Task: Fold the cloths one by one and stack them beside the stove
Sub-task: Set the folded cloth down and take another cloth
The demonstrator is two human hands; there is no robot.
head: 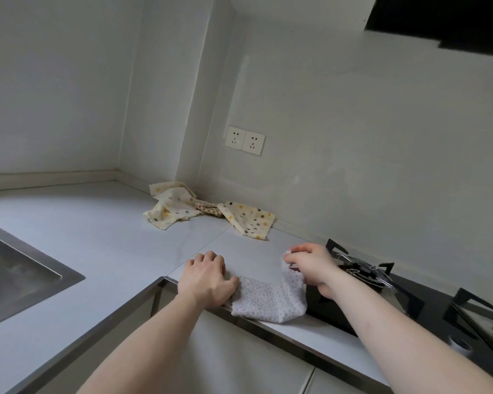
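Observation:
A white cloth with small dots (268,298) lies at the front edge of the counter, just left of the black stove (427,305). My left hand (207,280) holds its left end down with curled fingers. My right hand (310,265) pinches the cloth's right corner and lifts it above the counter. At the back corner lie unfolded cream cloths with coloured dots: one (172,206) on the left, one (249,220) on the right, and a brownish checked cloth (208,209) between them.
A steel sink (17,277) is set into the counter at the left. Metal pan supports (365,270) stand on the stove close to my right hand. Two wall sockets (245,140) sit above the cloth pile. A dark hood (444,21) hangs at top right.

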